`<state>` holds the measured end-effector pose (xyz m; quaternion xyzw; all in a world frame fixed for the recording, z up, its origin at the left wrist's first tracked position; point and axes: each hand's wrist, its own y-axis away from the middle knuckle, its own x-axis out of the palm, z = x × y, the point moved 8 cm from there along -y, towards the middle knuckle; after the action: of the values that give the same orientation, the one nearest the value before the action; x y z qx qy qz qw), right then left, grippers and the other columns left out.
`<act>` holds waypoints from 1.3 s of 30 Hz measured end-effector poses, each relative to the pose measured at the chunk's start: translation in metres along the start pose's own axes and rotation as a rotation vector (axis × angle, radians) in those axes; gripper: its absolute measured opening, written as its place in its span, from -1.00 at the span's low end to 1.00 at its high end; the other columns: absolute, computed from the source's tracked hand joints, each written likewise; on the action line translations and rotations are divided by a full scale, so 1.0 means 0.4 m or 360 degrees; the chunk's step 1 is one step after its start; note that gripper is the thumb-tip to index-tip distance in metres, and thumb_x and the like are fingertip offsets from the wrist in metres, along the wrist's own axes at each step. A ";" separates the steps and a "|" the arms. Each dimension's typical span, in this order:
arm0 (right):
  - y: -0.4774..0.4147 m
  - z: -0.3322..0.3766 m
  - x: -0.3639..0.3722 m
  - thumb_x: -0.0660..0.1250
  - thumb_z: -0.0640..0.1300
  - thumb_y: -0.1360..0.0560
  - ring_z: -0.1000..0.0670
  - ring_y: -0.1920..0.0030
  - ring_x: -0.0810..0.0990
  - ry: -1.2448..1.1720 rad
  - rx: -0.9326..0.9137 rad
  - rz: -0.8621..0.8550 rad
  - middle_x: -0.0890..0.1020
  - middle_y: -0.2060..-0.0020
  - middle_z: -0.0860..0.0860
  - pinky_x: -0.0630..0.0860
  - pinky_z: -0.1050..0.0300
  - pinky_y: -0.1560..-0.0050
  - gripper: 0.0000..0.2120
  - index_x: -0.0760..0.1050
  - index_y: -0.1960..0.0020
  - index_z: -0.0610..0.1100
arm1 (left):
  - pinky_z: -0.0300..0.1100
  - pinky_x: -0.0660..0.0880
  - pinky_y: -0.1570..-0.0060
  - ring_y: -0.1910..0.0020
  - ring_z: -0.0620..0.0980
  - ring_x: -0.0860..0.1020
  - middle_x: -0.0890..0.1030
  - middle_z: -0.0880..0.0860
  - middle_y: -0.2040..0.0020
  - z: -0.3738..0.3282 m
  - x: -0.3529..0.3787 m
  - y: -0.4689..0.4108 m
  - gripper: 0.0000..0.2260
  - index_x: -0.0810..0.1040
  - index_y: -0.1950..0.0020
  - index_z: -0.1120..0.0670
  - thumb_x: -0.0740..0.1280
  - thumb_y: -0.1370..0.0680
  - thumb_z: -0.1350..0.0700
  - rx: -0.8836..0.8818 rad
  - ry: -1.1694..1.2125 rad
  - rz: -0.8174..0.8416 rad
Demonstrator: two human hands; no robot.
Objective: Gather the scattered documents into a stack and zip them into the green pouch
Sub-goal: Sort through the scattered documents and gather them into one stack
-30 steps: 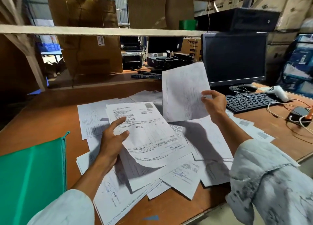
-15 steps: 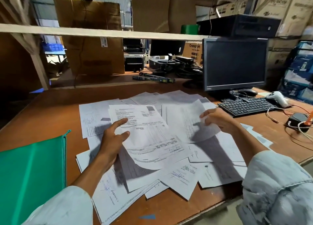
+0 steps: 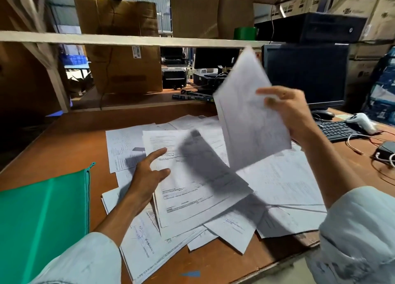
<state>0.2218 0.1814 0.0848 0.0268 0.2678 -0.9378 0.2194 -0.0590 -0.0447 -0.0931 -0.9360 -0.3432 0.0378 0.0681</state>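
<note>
Right grip point(image 3: 288, 112) is up in the air, fingers and thumb pinched on the edge of the raised paper point(image 3: 245, 117). It's blurry, so I can't tell if it's one sheet or a few. Left grip point(image 3: 147, 177) sits low at the left edge of the top printed sheet point(image 3: 188, 187), thumb and forefinger on top, other fingers hidden underneath. The other documents point(image 3: 284, 187) are fanned messily over the table point(image 3: 74, 138). The green pouch point(image 3: 42, 219) lies flat on the left, just clear of the papers.
</note>
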 end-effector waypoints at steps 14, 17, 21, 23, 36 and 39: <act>0.132 -0.196 0.297 0.43 -0.35 -0.44 0.16 0.34 0.53 0.0720 0.0348 0.0438 0.62 0.21 0.04 0.41 0.35 0.48 -0.81 0.68 0.04 -0.10 | -0.30 0.54 -0.08 -0.09 -0.10 0.61 0.59 0.08 -0.29 -0.042 0.004 0.014 -0.76 0.58 -0.29 0.04 0.22 -0.67 0.12 0.0057 0.0247 -0.0168; 0.157 -0.223 0.351 0.38 -0.36 -0.48 0.13 0.27 0.57 0.0784 0.0383 0.0471 0.58 0.01 0.04 0.62 0.21 0.26 -0.79 0.67 0.02 -0.10 | 0.03 0.57 -0.12 -0.13 0.13 0.65 0.66 0.09 -0.20 -0.030 0.012 0.026 -0.61 0.55 -0.34 0.08 0.23 -0.63 -0.10 -0.0130 0.0424 -0.0043; 0.175 -0.225 0.374 0.33 -0.33 -0.52 0.09 0.30 0.58 0.0737 0.0397 0.0515 0.58 0.04 0.01 0.56 0.22 0.36 -0.79 0.61 -0.07 -0.11 | 0.07 0.60 -0.05 -0.20 0.16 0.60 0.58 0.04 -0.30 -0.040 0.003 0.022 -0.51 0.37 -0.45 -0.08 0.36 -0.57 0.26 0.0003 0.0092 -0.0074; 0.164 -0.239 0.335 0.36 -0.19 -0.55 0.04 0.25 0.59 0.0696 0.0474 0.0509 0.62 0.05 -0.05 0.51 0.23 0.36 -0.78 0.53 -0.18 -0.11 | 0.16 0.58 -0.10 -0.23 0.14 0.56 0.51 0.00 -0.37 -0.037 -0.002 0.021 -0.35 0.26 -0.48 -0.23 0.36 -0.55 0.33 0.0024 0.0081 -0.0082; 0.133 -0.427 -0.143 0.35 0.35 -0.33 -0.26 -0.24 0.48 0.1958 0.1099 0.0262 0.53 -0.27 -0.22 0.39 -0.16 -0.20 -0.23 0.44 -0.31 -0.20 | -0.36 0.43 -0.11 -0.31 -0.20 0.45 0.53 -0.17 -0.31 -0.082 0.024 0.023 -0.55 0.53 -0.39 0.01 0.27 -0.57 0.38 0.0127 0.0110 0.0010; 0.123 -0.350 -0.118 0.49 0.02 -0.41 -0.04 0.15 0.51 0.1940 0.0892 0.0430 0.59 0.08 -0.06 0.41 0.19 0.26 -0.62 0.54 -0.14 -0.14 | -0.30 0.45 -0.16 -0.39 -0.09 0.42 0.52 -0.18 -0.31 -0.052 0.031 0.023 -0.57 0.53 -0.39 0.01 0.26 -0.59 0.36 0.0052 0.0029 0.0058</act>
<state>0.2757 0.2348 -0.0512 0.6390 0.0848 -0.7535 0.1294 -0.0413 -0.0458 -0.0744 -0.9412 -0.3248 0.0363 0.0858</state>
